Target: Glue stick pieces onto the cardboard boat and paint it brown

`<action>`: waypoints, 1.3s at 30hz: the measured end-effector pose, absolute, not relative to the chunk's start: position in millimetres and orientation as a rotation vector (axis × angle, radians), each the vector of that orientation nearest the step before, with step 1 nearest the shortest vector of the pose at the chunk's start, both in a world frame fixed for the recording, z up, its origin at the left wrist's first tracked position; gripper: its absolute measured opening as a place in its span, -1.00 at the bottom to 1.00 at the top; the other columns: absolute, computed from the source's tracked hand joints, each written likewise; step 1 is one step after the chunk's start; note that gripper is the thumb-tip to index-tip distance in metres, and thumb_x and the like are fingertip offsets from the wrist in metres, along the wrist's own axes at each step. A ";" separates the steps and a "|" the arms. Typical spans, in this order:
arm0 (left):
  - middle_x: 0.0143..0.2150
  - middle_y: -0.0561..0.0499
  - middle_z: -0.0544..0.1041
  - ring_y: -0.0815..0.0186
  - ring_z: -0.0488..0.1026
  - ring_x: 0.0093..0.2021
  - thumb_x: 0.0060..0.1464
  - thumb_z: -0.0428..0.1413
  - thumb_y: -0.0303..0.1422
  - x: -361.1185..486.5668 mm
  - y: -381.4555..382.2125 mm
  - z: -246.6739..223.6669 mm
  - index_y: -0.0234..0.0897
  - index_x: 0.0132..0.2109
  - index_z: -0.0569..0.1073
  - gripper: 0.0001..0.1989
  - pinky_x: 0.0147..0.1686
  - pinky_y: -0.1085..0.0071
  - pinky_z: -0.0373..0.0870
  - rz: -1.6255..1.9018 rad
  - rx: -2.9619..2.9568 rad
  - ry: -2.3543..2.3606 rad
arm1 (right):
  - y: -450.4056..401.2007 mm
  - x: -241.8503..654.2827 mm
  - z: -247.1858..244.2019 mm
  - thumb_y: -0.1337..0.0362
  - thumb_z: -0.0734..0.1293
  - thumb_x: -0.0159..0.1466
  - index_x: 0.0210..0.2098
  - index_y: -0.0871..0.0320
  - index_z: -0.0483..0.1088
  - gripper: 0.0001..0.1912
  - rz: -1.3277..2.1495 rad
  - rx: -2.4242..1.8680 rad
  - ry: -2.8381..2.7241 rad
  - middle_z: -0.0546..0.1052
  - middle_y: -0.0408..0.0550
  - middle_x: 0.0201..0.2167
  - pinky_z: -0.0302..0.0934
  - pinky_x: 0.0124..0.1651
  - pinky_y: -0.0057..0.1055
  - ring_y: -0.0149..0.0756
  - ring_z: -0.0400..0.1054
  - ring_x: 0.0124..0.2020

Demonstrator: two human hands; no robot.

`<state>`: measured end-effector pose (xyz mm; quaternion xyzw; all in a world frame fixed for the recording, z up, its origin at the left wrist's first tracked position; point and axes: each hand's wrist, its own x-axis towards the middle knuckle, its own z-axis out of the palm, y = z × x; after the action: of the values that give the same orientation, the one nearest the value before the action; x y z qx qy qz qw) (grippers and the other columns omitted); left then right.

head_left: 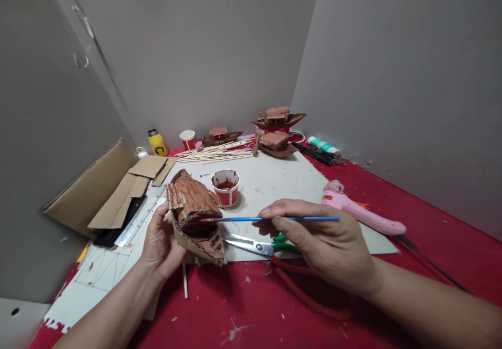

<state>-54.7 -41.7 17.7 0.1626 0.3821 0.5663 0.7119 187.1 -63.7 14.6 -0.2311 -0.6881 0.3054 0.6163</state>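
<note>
My left hand [162, 244] is wrapped round a cardboard model boat [196, 197], holding it tilted above the table. Its roof is coated in brown paint, while bare corrugated cardboard shows along the hull edge. In my right hand [314, 239] is a thin blue paintbrush [243, 219], pinched between thumb and fingers. The brush tip meets the boat under the end of the roof. Just behind the boat stands a red and white paper cup [226, 187] with brown paint inside. Scissors [254, 245] with green and red handles lie beneath the brush, partly hidden by my right hand.
A pink glue gun [361, 210] lies at the right, its cord trailing off. Brown model boats [276, 142] and thin wooden sticks [215, 153] are at the back. Cardboard pieces [121, 197], a ruler [133, 222] and a yellow bottle [157, 142] are on the left.
</note>
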 end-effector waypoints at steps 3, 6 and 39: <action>-0.32 -0.10 0.70 0.06 0.64 -0.23 -0.08 0.22 -0.22 -57.6 -40.3 19.4 -0.35 -0.23 0.61 -0.69 0.06 0.08 0.48 1.288 0.372 0.816 | -64.3 188.6 15.6 0.31 0.34 0.37 -0.15 0.02 0.59 -0.83 0.684 -0.587 -1.612 0.64 -0.09 -0.37 0.49 -0.34 -0.50 -0.36 0.55 -0.40; -0.33 -0.08 0.70 0.05 0.64 -0.19 -0.09 0.26 -0.22 -58.4 -40.7 19.4 -0.33 -0.22 0.61 -0.69 0.06 0.10 0.48 1.315 0.407 0.776 | -66.2 188.6 17.9 0.29 0.35 0.37 -0.14 0.00 0.59 -0.84 0.678 -0.596 -1.583 0.64 -0.10 -0.40 0.47 -0.38 -0.52 -0.36 0.55 -0.43; 0.07 -0.03 0.61 0.15 0.52 0.09 -0.01 0.34 -0.34 -65.6 -45.5 22.8 -0.10 0.20 0.43 -0.40 -0.08 0.40 0.51 1.628 0.932 0.781 | -61.7 179.5 17.2 0.18 0.34 0.38 -0.07 -0.07 0.53 -0.84 0.666 -0.616 -1.185 0.66 -0.13 -0.27 0.43 -0.41 -0.47 -0.38 0.52 -0.40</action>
<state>-65.6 -45.5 22.8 0.3900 0.3265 0.6810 0.5268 179.5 -61.7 17.2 -0.2804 -0.5389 0.3030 0.7343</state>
